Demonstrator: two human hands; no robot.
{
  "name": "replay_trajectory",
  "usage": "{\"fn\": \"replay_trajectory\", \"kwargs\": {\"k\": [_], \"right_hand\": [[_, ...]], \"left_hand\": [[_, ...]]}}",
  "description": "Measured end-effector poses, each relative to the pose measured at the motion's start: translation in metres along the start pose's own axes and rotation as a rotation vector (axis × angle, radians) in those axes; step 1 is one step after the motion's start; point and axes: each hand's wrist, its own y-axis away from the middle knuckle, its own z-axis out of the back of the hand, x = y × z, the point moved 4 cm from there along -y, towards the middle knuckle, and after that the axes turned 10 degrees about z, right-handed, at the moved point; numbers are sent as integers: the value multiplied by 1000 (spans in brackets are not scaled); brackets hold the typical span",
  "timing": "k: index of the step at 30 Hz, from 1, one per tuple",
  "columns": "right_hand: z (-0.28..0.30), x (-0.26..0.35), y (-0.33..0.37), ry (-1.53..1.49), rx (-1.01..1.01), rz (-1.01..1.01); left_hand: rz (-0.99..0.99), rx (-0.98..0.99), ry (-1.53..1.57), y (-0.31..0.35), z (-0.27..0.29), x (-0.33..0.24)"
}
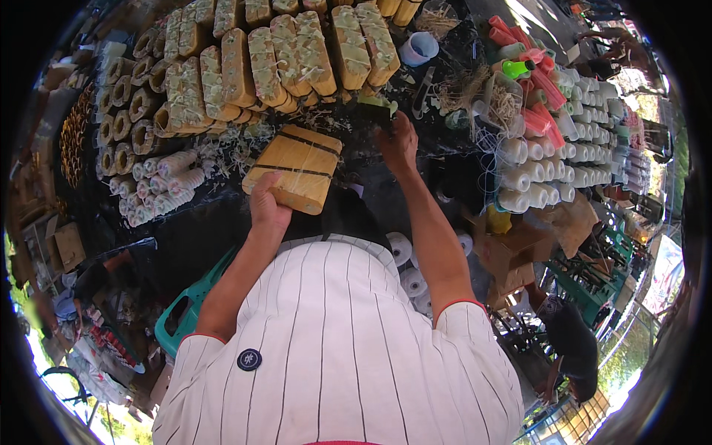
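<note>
My left hand [268, 202] grips the near left edge of a flat yellow-brown bundle [300, 167], its thumb on top. Two dark bands cross the bundle, which looks wooden and is tilted above the black work surface. Out over that surface to the right reaches my right hand [400, 144], its fingers partly in shadow and apart. Just beyond its fingertips lies a pale green strip [380, 102]. Nothing can be made out in that hand.
Stacked wooden bundles [278, 63] fill the back left, beside hollow tubes [122, 126] and wrapped rolls [167, 182]. A pale blue cup [419, 49] stands at the back. White spools [530, 174] crowd the right, with a green bottle [515, 68]. Another person [571, 341] is at lower right.
</note>
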Motion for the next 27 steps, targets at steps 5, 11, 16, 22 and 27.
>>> {"fn": "replay_trajectory", "kwargs": {"k": [5, 11, 16, 22, 27], "right_hand": [[-4, 64, 31, -224, 422, 40], [-77, 57, 87, -822, 232, -466], [-68, 96, 84, -608, 1, -406], [-45, 114, 96, -484, -72, 44], [-28, 103, 71, -365, -169, -42]], "left_hand": [[84, -68, 42, 3, -2, -22], [61, -49, -164, 5, -8, -48], [102, 65, -158, 11, 15, -51], [251, 81, -221, -16, 22, -72], [128, 13, -197, 9, 8, -66]]}}
